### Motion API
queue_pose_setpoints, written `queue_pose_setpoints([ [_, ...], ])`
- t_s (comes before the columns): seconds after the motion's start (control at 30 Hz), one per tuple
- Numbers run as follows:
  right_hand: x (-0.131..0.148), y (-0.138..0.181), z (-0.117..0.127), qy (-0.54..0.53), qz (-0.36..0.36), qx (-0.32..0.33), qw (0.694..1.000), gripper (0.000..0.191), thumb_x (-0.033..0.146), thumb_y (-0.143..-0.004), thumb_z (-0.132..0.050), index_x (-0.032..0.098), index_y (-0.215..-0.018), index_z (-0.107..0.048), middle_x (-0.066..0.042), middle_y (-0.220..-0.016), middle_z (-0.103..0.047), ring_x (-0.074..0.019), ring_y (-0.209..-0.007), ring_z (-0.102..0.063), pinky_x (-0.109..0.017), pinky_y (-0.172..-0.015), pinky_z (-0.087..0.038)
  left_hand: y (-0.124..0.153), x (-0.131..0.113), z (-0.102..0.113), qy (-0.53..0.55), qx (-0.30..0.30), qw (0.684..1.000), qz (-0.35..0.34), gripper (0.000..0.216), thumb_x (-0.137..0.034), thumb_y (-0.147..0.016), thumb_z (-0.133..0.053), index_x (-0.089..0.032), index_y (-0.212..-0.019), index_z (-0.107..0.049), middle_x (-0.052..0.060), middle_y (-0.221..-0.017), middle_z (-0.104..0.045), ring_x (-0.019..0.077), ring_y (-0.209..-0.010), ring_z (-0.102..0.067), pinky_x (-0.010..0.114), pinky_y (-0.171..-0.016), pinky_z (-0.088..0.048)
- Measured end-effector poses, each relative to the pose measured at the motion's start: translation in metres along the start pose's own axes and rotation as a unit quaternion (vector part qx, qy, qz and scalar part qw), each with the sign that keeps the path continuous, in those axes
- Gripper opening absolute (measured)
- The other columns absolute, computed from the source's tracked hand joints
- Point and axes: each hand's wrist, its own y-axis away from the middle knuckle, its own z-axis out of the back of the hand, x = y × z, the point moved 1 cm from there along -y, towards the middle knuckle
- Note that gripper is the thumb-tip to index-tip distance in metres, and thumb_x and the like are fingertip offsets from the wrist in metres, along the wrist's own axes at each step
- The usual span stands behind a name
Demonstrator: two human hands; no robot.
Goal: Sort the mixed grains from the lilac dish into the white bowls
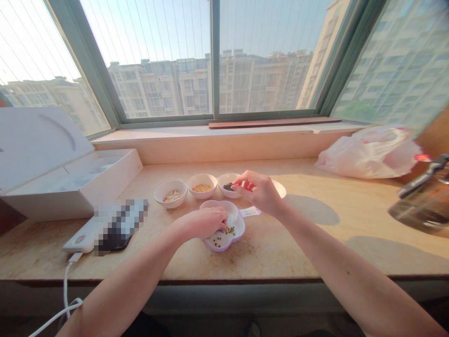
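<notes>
we judge this step as picking over beans point(229, 230) in the purple-rimmed tray point(238, 225): left hand point(210, 221) among them, right hand point(258, 189) at the dark-grain bowl point(228, 194). we cannot tell either grip; next move likely needs a light pinch.

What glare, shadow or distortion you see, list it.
Head view: the sky washes out at upper left; head view: a rounded shadow lies on the counter beyond the right hand; head view: side window frames slant, perhaps lens stretch; head view: pixel blocks hide detail beside the cable.
</notes>
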Motion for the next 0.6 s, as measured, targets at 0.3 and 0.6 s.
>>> queue_pose_setpoints([
  [0.3, -0.015, -0.013, 0.027, 0.209, -0.068, 0.008, 0.976, 0.018, 0.033, -0.090, -0.060, 0.021, -0.085, -0.073, -0.006, -0.086, -0.075, -0.0195, -0.073, -0.063, -0.031, -0.069, -0.044, -0.005, -0.006, 0.006, -0.074, -0.017, 0.995, -0.070, 0.024, -0.014, -0.085, -0.065, -0.022, -0.063, -0.059, 0.000, -0.066, -0.062, 0.0162, -0.060, -0.057, 0.028, -0.064, -0.048],
  [0.6, -0.059, -0.014, 0.053, 0.329, -0.283, 0.144, 0.889, 0.012, 0.025, -0.079, -0.068, 0.023, -0.080, -0.080, -0.010, -0.091, -0.078, -0.0228, -0.074, -0.068, -0.031, -0.062, -0.042, -0.007, -0.019, 0.017, -0.107, -0.087, 0.988, -0.063, 0.015, -0.016, -0.091, -0.059, -0.024, -0.091, -0.072, 0.001, -0.093, -0.076, 0.0194, -0.086, -0.069, 0.033, -0.084, -0.051],
])
